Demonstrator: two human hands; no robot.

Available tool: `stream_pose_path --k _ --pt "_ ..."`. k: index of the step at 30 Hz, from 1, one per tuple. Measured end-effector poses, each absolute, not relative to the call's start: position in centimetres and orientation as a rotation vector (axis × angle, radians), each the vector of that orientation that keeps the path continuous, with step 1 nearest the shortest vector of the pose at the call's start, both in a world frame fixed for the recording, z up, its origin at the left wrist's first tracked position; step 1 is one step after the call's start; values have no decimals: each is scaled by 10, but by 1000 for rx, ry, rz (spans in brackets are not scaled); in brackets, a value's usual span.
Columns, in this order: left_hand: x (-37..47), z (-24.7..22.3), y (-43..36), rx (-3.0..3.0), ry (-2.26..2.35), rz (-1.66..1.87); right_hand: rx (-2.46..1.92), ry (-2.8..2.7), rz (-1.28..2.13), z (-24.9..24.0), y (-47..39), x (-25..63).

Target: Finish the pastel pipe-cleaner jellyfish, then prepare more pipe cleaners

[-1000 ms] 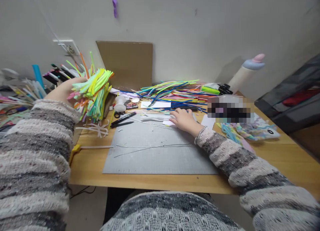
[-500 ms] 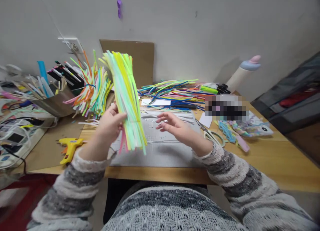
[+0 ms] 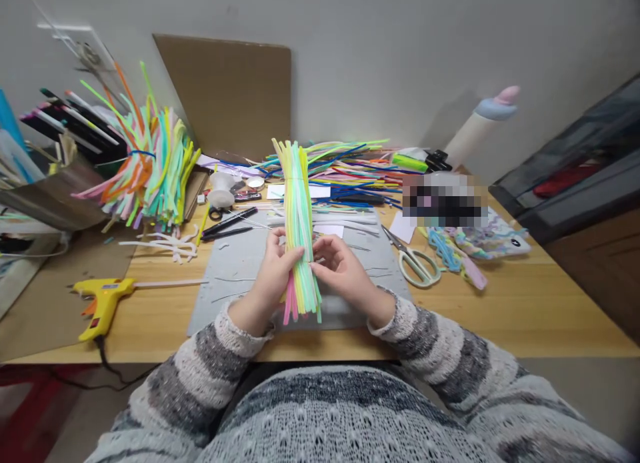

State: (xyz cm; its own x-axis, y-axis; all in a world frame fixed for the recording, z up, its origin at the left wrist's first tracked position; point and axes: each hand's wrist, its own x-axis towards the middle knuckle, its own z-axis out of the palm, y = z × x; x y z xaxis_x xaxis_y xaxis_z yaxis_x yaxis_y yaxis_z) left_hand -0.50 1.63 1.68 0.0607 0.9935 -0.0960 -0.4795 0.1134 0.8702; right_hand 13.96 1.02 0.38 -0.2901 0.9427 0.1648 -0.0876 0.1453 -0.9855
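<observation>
A bundle of pastel pipe cleaners (image 3: 300,209), yellow, mint, white and pink, stands nearly upright over the grey mat (image 3: 225,269). My left hand (image 3: 275,269) is wrapped round its lower part, thumb across the front. On the bundle's right side, my right hand (image 3: 340,266) has thumb and fingertips pinched together at its edge; what they pinch is too small to make out. Thin wires lie on the mat beneath both hands.
To the left are a yellow glue gun (image 3: 103,303) and a tied pipe cleaner bunch (image 3: 150,163). Scissors (image 3: 417,266) lie right of the mat. Loose pipe cleaners (image 3: 350,173) lie behind it, before a cardboard sheet (image 3: 230,96). Black pens (image 3: 230,223) lie at its upper left.
The bundle in my left hand has moved right and down, to over the middle of the mat. My right hand, open and apart before, has closed at the bundle's edge. The view has shifted.
</observation>
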Motion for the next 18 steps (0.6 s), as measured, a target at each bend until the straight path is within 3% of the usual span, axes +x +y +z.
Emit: stream_pose_path --k 5,12,15,18 --pt "-8 19 15 711 776 1390 -945 -1824 798 8 -4 145" --pt "-9 13 18 662 784 1391 -1176 -1979 756 6 -9 142" --pt "-10 9 18 692 823 1325 -1235 -1916 922 5 -2 143" --pt "-11 8 18 718 840 1263 -1160 -1665 1368 4 5 147"
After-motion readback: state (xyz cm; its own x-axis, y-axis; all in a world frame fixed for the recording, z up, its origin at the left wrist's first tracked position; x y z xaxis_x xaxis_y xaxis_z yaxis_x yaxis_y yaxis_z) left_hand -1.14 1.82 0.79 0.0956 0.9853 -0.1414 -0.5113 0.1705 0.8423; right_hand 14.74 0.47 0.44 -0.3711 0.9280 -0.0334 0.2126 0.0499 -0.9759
